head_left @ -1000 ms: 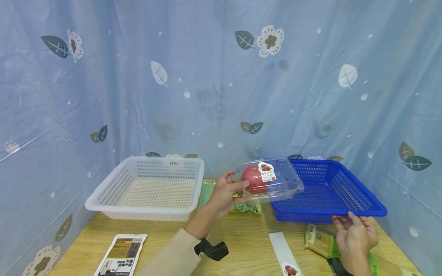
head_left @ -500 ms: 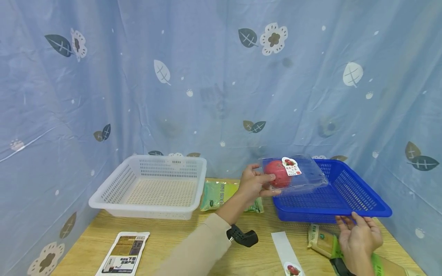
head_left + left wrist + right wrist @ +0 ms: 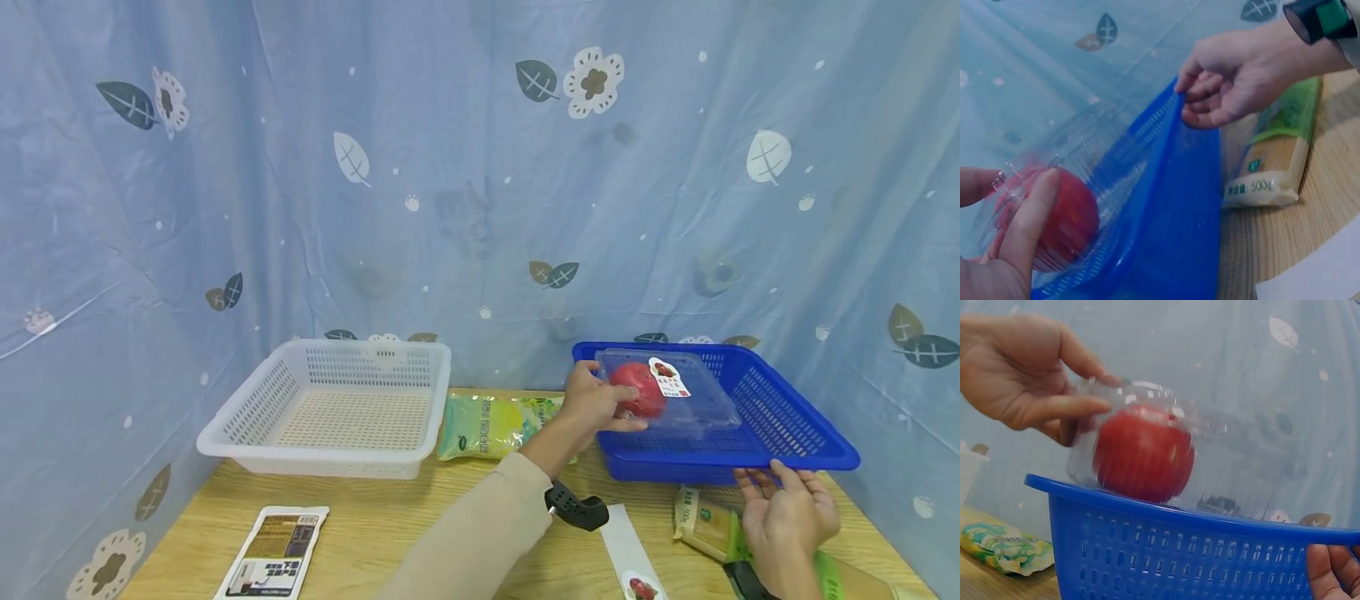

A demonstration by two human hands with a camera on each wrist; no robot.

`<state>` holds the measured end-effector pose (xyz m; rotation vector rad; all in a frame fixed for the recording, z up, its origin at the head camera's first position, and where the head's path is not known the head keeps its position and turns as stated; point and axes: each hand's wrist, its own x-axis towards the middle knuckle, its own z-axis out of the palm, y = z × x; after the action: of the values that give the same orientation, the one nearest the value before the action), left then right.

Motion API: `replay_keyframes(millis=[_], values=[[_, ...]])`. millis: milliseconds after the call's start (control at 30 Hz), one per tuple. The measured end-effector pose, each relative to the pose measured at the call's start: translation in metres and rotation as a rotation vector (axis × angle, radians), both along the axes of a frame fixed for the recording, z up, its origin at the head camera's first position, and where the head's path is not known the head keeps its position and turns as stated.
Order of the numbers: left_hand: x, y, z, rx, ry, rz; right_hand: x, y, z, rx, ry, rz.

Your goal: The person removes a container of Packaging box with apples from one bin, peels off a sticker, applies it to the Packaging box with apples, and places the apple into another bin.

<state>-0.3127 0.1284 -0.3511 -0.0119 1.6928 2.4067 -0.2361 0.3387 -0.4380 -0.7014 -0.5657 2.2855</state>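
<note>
My left hand (image 3: 596, 400) grips one end of a clear plastic box (image 3: 701, 396) over the blue basket (image 3: 806, 450). Inside the box, at the gripped end, is a round red fruit (image 3: 641, 390), and a white label with a red fruit picture sticks to the lid. In the right wrist view the box (image 3: 1235, 462) shows just above and behind the basket's near rim (image 3: 1210, 519). My right hand (image 3: 791, 512) pinches the basket's front rim near its right end, thumb on top and fingers below, as the left wrist view also shows.
A white basket (image 3: 322, 457) stands at the left. Between the baskets lies a green and yellow packet (image 3: 487, 425). A white pouch (image 3: 273, 550) is at the front left. A white paper strip (image 3: 626, 542) and tan packets with green bands (image 3: 705, 525) lie in front of the blue basket.
My left hand has carried the clear box with the red fruit to the right, from between the baskets to over the blue basket. My right hand stays on the rim.
</note>
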Motion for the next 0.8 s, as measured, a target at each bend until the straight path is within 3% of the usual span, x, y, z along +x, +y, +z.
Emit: replay_keyframes(millis=[233,600,800], values=[[-0.001,0.009,-0.009,-0.092,-0.031,0.026,0.000,-0.004,-0.001,0.000,0.011,-0.030],[0.005,0.019,-0.016,-0.187,0.008,-0.024,-0.001,-0.006,-0.001,-0.002,0.023,-0.046],[0.005,0.022,-0.012,-0.369,0.032,-0.019,0.000,-0.007,0.000,-0.012,0.037,-0.051]])
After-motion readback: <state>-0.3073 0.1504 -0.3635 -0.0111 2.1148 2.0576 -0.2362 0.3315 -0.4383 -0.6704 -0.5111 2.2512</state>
